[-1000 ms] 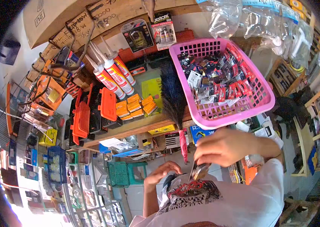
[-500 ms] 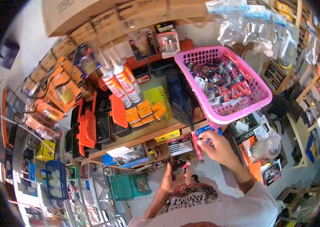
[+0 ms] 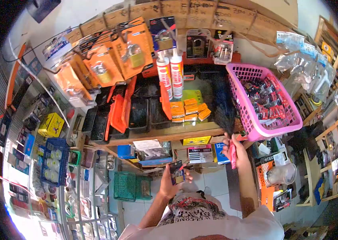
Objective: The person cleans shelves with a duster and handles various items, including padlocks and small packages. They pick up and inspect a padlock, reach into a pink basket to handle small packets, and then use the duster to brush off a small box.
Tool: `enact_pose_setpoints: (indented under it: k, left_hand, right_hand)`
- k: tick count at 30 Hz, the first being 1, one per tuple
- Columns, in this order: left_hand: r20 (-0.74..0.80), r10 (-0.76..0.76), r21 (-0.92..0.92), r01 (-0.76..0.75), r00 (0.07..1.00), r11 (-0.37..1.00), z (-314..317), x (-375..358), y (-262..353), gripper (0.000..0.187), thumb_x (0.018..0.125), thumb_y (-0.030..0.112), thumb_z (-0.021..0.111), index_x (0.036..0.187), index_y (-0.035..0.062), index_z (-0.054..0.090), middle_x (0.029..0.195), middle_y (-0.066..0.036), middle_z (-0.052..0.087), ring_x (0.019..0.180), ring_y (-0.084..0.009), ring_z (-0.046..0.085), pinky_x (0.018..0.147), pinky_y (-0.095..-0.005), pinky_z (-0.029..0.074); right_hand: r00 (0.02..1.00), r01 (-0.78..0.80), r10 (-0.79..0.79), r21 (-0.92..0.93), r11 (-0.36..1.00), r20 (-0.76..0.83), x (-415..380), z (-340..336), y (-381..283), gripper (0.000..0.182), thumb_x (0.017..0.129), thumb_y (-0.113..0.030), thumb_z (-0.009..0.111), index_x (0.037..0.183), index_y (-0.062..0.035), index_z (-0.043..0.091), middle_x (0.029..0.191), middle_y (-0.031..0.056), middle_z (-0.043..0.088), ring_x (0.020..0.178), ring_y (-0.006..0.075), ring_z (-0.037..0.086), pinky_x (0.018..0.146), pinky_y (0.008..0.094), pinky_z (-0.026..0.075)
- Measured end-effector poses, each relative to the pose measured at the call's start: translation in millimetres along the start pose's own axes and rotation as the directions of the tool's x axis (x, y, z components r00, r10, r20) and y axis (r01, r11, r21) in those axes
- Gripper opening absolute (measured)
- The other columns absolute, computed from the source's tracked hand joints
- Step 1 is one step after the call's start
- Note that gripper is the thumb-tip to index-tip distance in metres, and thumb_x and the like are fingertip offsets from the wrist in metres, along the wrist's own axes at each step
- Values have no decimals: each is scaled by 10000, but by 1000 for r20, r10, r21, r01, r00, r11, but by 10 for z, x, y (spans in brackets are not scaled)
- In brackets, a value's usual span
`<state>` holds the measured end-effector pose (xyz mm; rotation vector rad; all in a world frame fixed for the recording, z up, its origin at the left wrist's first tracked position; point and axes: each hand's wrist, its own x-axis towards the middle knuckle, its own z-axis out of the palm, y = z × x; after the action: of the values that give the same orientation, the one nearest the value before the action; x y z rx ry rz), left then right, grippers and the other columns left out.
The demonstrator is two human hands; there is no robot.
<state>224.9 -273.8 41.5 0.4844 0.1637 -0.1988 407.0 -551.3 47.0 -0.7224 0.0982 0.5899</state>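
Observation:
My left hand [image 3: 169,185] holds a dark card pack with a padlock [image 3: 177,173], low in front of my shirt. To the right, my right hand [image 3: 239,153] is closed round the pink handle [image 3: 233,151] of a black-bristled duster [image 3: 224,106]. The bristles point up and lie over the wooden counter edge [image 3: 165,137], beside the pink basket [image 3: 275,132]. Small orange boxes [image 3: 191,108] and two white sealant tubes [image 3: 177,78] are on the counter, left of the bristles.
Orange-carded padlocks [image 3: 135,54] hang at the upper left. Black bins [image 3: 139,114] with orange lids line the counter. Green baskets [image 3: 125,186] stand below left. A clear jar [image 3: 283,175] is at the right, and plastic packets [image 3: 293,60] hang above it.
My right hand has closed round the duster's pink handle, which it was beside before. My left hand has raised and turned the padlock pack into clearer view. The camera view has shifted left.

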Motion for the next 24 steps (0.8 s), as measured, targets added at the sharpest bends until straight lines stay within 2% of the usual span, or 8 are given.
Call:
enact_pose_setpoints:
  k: [4, 8, 13, 15, 19, 21, 23, 24]
  left_hand:
    - [-15, 39, -27, -40, 999, 999, -324, -157, 139, 734, 962, 668, 343, 1269, 34, 548, 1021, -179, 656, 991, -398, 647, 859, -522, 491]
    - [-161, 109, -55, -119, 981, 991, -508, -385, 331, 708, 970, 648, 321, 1207, 37, 590, 1011, -173, 669, 967, -407, 662, 849, -531, 524]
    - [-226, 190, -264, -248, 955, 932, -750, -595, 523, 706, 941, 655, 367, 1203, 40, 596, 1041, -165, 656, 1028, -403, 634, 887, -543, 504]
    - [-190, 245, -344, -298, 951, 890, -836, -621, 606, 696, 940, 643, 372, 1208, 40, 592, 1056, -169, 647, 1064, -406, 613, 910, -552, 482]
    - [-215, 434, -301, -482, 875, 823, -987, -638, 663, 690, 938, 649, 370, 1208, 54, 590, 1065, -148, 643, 1065, -397, 604, 913, -531, 476]
    - [-301, 448, -294, -529, 842, 796, -976, -640, 729, 679, 950, 628, 354, 1231, 53, 581, 1108, -136, 651, 1064, -368, 616, 928, -528, 476]
    - [-437, 410, -324, -565, 801, 759, -898, -613, 849, 678, 955, 624, 340, 1249, 63, 581, 1175, -149, 650, 1103, -394, 600, 925, -534, 476]
    - [-278, 624, -67, -663, 730, 746, -893, -600, 862, 679, 965, 609, 335, 1297, 60, 558, 1261, -148, 629, 1162, -364, 585, 975, -522, 465]
  right_hand:
    - [1000, 10, -9, 86, 996, -16, 66, 255, -39, 312, 1004, -313, 574, 1228, -96, 576, 849, -8, 552, 559, 86, 439, 504, 246, 392]
    - [994, 102, -101, -19, 995, 46, -39, 413, 208, 134, 1006, -235, 546, 1044, -114, 505, 784, -11, 498, 525, 96, 433, 455, 261, 371]
    - [967, 211, -249, -385, 899, -52, -347, 472, 896, 238, 915, -150, 636, 1093, -58, 507, 631, 34, 488, 417, 154, 451, 392, 305, 371]
    - [945, 233, -327, -674, 701, -13, -562, 509, 1115, 174, 961, -191, 621, 994, -68, 502, 585, 9, 488, 389, 101, 424, 353, 251, 338]
    - [991, 98, -133, -773, 627, 18, -911, 336, 1624, 184, 975, -267, 626, 951, -98, 556, 624, -21, 556, 479, 58, 496, 415, 227, 384]
    - [970, 234, -14, -922, 307, 241, -1034, 386, 1727, 244, 977, -280, 603, 1112, -77, 602, 666, -16, 602, 530, 83, 548, 468, 250, 434]
    - [926, 78, 349, -976, 204, 147, -1125, 672, 1631, 462, 971, -307, 605, 1339, -36, 538, 997, 127, 701, 846, 173, 670, 747, 334, 529]
    - [916, 171, 327, -964, 204, 231, -1132, 666, 1698, 473, 975, -317, 598, 1350, -35, 536, 1002, 130, 699, 862, 180, 668, 766, 335, 523]
